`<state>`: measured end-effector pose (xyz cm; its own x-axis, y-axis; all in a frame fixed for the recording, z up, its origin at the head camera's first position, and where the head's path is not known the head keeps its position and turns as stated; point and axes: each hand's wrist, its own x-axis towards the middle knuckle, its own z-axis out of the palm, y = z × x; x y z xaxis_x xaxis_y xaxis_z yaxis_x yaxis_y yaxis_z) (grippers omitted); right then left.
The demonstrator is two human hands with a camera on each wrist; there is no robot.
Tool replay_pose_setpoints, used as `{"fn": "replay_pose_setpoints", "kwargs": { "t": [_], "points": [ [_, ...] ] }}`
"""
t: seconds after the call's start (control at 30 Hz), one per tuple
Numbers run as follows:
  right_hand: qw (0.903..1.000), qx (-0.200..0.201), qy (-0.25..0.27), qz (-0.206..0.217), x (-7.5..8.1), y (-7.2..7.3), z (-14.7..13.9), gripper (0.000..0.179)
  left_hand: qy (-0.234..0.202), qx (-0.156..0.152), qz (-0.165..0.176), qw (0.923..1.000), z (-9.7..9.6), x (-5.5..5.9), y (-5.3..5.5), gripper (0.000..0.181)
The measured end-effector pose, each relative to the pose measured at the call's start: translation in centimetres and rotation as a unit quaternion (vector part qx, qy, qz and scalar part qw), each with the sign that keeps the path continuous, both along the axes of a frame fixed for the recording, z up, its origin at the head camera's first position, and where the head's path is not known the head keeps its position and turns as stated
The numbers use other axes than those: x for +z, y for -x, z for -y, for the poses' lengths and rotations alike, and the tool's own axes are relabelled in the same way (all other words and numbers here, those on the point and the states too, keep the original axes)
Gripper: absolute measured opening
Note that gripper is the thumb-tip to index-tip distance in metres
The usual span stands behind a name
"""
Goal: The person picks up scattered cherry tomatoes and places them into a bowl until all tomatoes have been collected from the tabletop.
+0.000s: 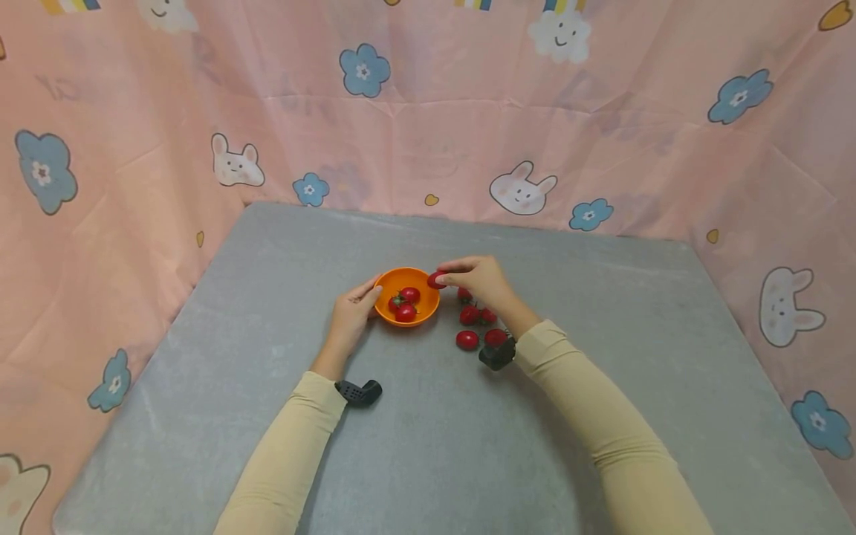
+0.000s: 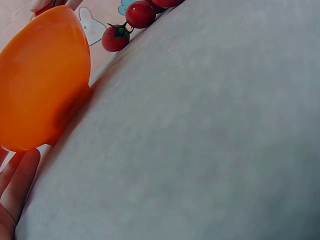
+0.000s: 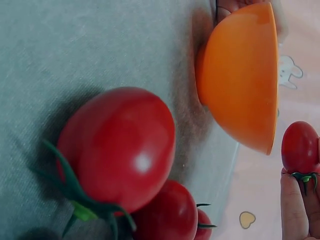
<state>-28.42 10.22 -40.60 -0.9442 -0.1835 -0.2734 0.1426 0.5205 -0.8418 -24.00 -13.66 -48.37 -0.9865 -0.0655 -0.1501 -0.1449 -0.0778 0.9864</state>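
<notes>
An orange bowl [image 1: 382, 302] stands on the grey table with several cherry tomatoes [image 1: 405, 313] inside. My left hand [image 1: 351, 316] grips its left side, thumb at the rim and fingers against the outer wall; in the left wrist view fingers [image 2: 20, 180] touch near its base. At the bowl's right rim, my right hand [image 1: 483, 282] pinches a cherry tomato [image 3: 299, 146] between thumb and fingertips, its green stem showing in the right wrist view. More cherry tomatoes [image 1: 467, 340] lie on the table to the right of the bowl, partly hidden under the right hand and wrist.
The grey table [image 1: 414, 446] extends around the bowl on all sides. A pink curtain [image 1: 428, 148] printed with rabbits, flowers and clouds hangs along its back and sides. Each wrist wears a black camera [image 1: 360, 393].
</notes>
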Motion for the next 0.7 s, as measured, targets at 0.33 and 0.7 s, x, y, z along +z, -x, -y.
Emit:
{"fn": "replay_pose_setpoints", "kwargs": {
  "t": [0.33, 0.7],
  "points": [
    [1.0, -0.002, 0.005, 0.003, 0.2, 0.3, 0.8, 0.036, 0.018, 0.003, -0.013, 0.9998, 0.0, -0.5, 0.1, 0.042],
    [0.9997, 0.012, 0.013, -0.018, -0.3, 0.6, 1.4, 0.032, 0.01, 0.004, -0.017, 0.9998, 0.0, -0.6, 0.1, 0.043]
  ]
}}
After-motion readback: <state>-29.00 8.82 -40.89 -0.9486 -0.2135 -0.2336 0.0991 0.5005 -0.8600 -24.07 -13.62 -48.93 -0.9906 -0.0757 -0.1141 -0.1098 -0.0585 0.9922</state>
